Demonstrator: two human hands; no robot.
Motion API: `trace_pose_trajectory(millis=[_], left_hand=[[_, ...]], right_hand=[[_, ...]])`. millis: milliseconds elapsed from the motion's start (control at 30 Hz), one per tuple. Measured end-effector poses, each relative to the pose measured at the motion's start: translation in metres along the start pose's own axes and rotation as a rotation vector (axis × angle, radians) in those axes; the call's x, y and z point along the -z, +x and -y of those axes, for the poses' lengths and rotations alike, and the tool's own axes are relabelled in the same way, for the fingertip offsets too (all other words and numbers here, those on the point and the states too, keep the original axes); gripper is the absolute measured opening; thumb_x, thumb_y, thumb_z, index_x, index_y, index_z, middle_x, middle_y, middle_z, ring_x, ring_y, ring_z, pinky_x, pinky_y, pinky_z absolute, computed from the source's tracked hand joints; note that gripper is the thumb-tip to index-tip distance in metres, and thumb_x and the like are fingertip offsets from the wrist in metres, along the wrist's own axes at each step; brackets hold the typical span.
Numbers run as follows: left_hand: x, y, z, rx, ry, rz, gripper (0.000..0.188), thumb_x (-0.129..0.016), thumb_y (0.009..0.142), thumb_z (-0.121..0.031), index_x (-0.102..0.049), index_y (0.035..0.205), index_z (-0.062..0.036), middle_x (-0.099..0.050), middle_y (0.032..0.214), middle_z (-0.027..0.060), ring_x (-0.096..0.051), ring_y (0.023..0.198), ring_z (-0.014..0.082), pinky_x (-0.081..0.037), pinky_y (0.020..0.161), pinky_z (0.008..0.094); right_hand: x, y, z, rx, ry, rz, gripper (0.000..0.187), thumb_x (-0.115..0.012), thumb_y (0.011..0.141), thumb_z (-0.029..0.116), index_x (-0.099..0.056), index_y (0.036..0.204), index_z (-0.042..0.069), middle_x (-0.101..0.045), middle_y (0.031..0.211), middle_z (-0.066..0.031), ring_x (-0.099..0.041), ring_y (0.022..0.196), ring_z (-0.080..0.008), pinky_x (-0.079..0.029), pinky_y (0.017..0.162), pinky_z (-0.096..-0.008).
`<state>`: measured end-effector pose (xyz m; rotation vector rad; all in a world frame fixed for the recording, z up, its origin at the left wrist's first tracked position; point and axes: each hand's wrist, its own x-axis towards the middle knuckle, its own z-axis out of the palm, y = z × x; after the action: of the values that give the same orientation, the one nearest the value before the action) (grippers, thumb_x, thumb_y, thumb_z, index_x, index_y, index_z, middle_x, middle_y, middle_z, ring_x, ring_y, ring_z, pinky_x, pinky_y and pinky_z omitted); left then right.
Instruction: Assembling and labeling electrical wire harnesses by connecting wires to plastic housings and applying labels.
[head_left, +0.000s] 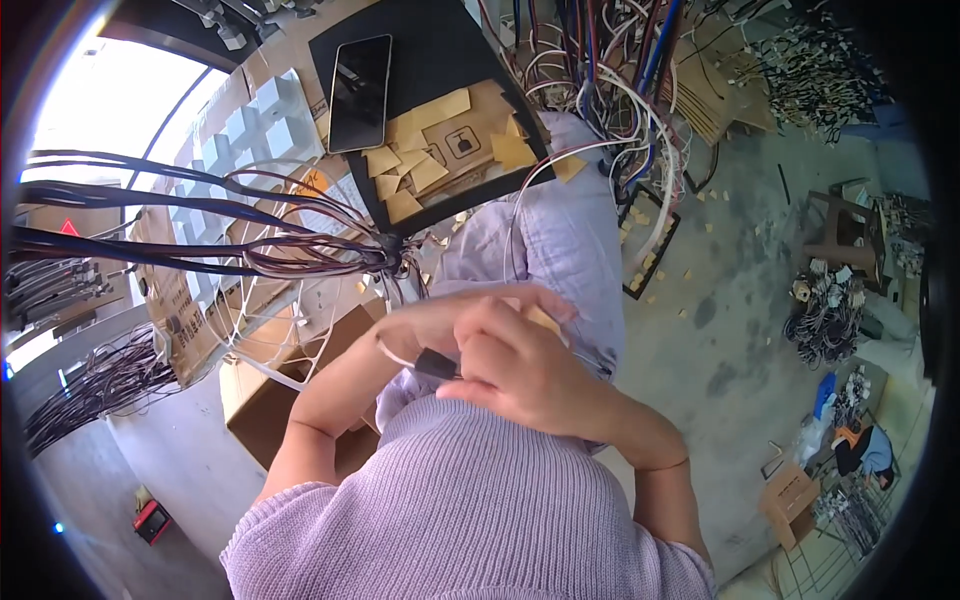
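Note:
My right hand (pixel 525 375) is closed in front of my chest, its thumb and curled fingers round a black connector (pixel 437 364). A white cable (pixel 397 352) curves from that connector over my left wrist. My left hand (pixel 545 298) lies behind the right one, mostly covered by it, its fingertips blurred. A small tan piece (pixel 543 320) shows between the two hands; which hand holds it cannot be made out.
A black board (pixel 440 212) on my lap's far side carries tan paper pieces (pixel 430 174) and a phone (pixel 360 92). Bundled wires (pixel 390 252) run leftward; another bundle (pixel 590 85) hangs at the far right. An open cardboard box (pixel 265 395) stands left, a brown stool (pixel 845 235) right.

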<state>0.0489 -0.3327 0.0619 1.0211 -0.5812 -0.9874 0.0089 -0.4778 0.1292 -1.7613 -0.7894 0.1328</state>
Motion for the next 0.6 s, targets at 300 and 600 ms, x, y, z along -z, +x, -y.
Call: trace_pose_trajectory(millis=[300,600], left_hand=[[-0.024,-0.018,-0.033,0.230,0.324,-0.491,0.045,-0.063,0.075,0.003,-0.048,0.117,-0.0012,-0.053,0.116,0.0107,-0.052,0.110,0.0171,-0.043,0.093,0.0309],[-0.022,-0.023,-0.037,0.442,-0.565,0.011,0.049,-0.064,0.082,-0.007,-0.045,0.127,-0.0020,-0.059,0.112,0.0089,-0.057,0.103,0.0142,-0.048,0.086,0.0284]], right_hand=[[0.058,-0.013,-0.013,-0.158,-0.613,0.124,0.025,-0.068,0.079,0.018,-0.057,0.098,0.006,-0.058,0.096,-0.0064,-0.056,0.097,-0.0251,-0.036,0.100,-0.0439],[0.065,-0.013,-0.014,-0.058,-0.499,0.027,0.010,-0.067,0.075,0.010,-0.058,0.079,0.009,-0.048,0.079,-0.0034,-0.052,0.079,-0.0220,-0.037,0.076,-0.0369]])
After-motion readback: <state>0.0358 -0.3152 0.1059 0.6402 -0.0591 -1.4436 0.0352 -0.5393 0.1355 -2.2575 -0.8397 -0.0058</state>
